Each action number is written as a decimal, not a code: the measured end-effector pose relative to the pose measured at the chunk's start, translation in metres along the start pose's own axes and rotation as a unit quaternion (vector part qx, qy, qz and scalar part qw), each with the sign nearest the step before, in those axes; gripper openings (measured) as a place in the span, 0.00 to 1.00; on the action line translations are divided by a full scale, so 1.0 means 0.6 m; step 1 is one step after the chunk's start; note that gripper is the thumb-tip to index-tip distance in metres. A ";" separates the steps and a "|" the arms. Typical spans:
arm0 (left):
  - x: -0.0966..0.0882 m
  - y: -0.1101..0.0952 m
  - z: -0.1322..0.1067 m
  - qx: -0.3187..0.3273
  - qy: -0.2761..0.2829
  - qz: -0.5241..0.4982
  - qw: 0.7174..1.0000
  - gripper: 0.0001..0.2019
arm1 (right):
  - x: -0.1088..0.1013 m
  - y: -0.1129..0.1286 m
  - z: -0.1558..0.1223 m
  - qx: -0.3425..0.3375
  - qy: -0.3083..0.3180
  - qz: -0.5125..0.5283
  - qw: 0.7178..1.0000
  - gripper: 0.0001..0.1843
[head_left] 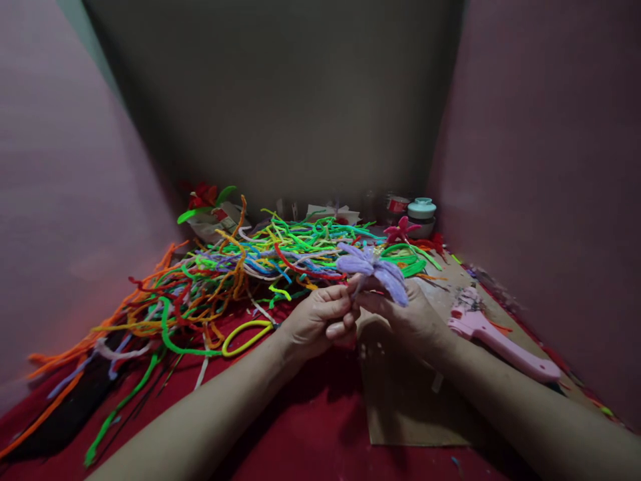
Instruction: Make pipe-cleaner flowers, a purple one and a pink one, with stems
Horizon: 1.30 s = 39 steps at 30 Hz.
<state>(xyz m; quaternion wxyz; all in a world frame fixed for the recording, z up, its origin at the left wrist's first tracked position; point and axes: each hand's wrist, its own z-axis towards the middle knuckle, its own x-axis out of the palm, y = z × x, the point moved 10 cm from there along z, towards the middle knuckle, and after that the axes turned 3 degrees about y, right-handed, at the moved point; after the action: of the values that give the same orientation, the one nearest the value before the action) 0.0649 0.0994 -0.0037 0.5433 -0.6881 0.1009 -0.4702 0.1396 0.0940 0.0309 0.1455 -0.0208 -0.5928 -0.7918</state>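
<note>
A lilac pipe-cleaner flower [373, 268] stands just above my two hands at the middle of the red work surface. My left hand [320, 321] is closed, its fingers pinched at the flower's base. My right hand [405, 314] is also closed, gripping the flower from the right under its petals. The stem is hidden between my fingers. Just beyond the hands lies a big tangle of coloured pipe cleaners [240, 267].
A pink glue gun [501, 344] lies to the right on a cardboard sheet [415, 407]. A pink pipe-cleaner flower [400, 230], a lidded jar [421, 215] and a red flower [204, 196] sit at the back. Walls close in on the left, right and back.
</note>
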 end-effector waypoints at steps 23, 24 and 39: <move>0.022 0.002 -0.001 -0.015 0.052 -0.026 0.998 0.06 | 0.005 -0.012 0.003 -0.005 0.007 0.093 0.996 0.08; 0.020 0.000 -0.001 -0.011 0.045 -0.013 0.999 0.07 | 0.003 -0.013 0.003 -0.008 0.004 0.095 0.995 0.08; -0.015 -0.008 -0.004 0.037 -0.093 0.095 0.990 0.09 | -0.006 -0.020 -0.001 0.010 -0.032 0.067 0.997 0.06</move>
<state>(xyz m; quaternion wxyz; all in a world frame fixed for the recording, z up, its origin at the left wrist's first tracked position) 0.0562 0.1054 -0.0047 0.6177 -0.6953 0.0974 -0.3542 0.1401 0.0975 0.0187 0.1793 -0.0843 -0.6026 -0.7731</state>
